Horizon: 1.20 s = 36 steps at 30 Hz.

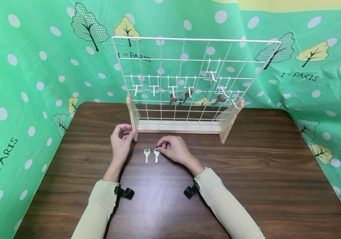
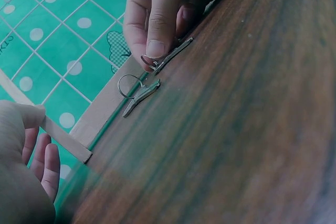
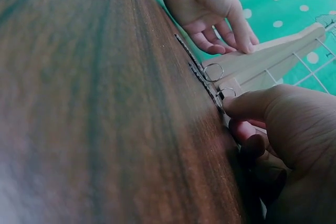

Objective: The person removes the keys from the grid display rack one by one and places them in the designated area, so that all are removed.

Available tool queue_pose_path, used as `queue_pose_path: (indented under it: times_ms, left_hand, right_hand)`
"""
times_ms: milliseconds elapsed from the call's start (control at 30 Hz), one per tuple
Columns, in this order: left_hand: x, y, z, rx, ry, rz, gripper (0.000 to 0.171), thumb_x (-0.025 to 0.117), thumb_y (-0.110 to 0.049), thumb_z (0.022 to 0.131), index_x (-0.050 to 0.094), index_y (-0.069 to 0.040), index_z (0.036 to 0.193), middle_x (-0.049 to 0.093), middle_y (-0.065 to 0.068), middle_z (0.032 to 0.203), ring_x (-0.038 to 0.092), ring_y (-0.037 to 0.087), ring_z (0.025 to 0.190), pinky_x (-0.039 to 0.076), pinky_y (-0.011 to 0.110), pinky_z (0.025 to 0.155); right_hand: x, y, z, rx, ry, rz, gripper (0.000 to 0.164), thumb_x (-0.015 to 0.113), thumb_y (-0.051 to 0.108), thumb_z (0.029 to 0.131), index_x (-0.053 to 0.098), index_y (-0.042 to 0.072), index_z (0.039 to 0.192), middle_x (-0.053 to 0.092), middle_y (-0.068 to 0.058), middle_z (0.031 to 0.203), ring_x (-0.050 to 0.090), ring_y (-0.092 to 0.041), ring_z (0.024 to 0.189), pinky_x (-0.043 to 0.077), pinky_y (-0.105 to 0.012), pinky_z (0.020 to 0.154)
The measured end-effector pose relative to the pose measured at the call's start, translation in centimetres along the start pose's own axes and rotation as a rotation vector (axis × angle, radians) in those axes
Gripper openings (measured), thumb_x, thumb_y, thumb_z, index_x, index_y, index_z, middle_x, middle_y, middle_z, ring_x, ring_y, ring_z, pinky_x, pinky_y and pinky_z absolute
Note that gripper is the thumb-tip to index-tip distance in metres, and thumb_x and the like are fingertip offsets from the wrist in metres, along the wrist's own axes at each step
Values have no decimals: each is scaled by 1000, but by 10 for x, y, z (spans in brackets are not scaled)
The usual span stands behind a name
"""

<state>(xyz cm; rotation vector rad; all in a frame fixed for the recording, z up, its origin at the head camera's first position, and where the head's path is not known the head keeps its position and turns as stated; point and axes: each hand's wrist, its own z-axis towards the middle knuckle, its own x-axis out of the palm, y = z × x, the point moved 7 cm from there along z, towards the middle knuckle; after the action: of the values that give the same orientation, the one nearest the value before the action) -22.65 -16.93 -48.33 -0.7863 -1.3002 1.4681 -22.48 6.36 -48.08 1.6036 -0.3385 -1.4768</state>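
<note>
Two silver keys lie side by side on the brown table, each with a small metal ring. My right hand [image 1: 174,149] pinches the ring end of the right key [image 1: 157,156] between thumb and fingertips; the key's blade points toward me. Just left of it is the other key [image 1: 147,156], its ring [image 2: 128,86] standing up in the left wrist view. With thumb and fingers, my left hand [image 1: 122,141] holds the left wooden leg [image 1: 132,114] of a white wire grid rack [image 1: 188,124] low down; some of its fingers hang loosely curled beside the leg.
White hooks [image 1: 154,89] sit along the grid's wires. Several keys, such as a dark one [image 1: 173,98], hang on hooks at the middle and right. The right wooden leg [image 1: 231,121] stands near the table's back. Green patterned cloth [image 1: 39,66] surrounds the table [image 1: 263,172].
</note>
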Motion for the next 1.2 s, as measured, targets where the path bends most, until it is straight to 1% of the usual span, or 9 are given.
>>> queue_pose_path:
  times_ms: [167,400,533,600,800,1067,1200]
  left_hand:
    - [-1,-1,0,11,8,-5,28,79,13,95,63,19,117,70,-4,99,66,10,90,57,18,81]
    - [-1,0,-1,9,7,-7,28,79,14,94,63,19,117,70,-4,99,66,10,90,57,17,80]
    - [-2,0,-1,5,5,-7,28,79,14,94,63,19,117,70,-4,99,66,11,89,57,17,79]
    - [-2,0,0,4,5,-7,28,79,14,94,63,18,117,70,-4,99,66,11,90,57,17,79]
    - [0,1,1,-5,10,-8,28,80,12,95,63,18,117,71,-5,99,66,12,91,57,18,80]
    - [0,3,1,-14,10,-9,28,80,12,95,64,17,117,71,-5,99,66,12,91,57,18,80]
    - [0,2,1,-10,11,-6,28,80,11,95,64,17,117,70,-5,99,66,12,91,57,18,80]
  right_hand:
    - [0,-1,0,-1,9,29,4,84,10,95,84,10,99,70,3,80,55,-2,61,46,-20,59]
    - [0,-6,0,14,11,146,4,83,8,96,84,8,100,70,3,80,54,-4,63,44,-19,59]
    - [-1,-9,1,17,6,182,6,84,11,97,85,7,101,70,4,81,55,-5,64,44,-19,59]
    - [-2,-10,1,25,2,201,7,84,12,97,85,6,101,69,5,81,55,-5,64,44,-18,60]
    - [-6,-14,0,64,-22,283,6,84,6,97,84,6,102,68,4,81,53,-5,64,42,-17,59]
    - [-10,-12,1,70,-52,383,7,83,5,98,84,5,105,67,4,81,51,-5,62,41,-17,57]
    - [-17,-3,2,52,-83,438,8,82,4,98,83,2,106,67,2,84,51,-6,64,42,-17,59]
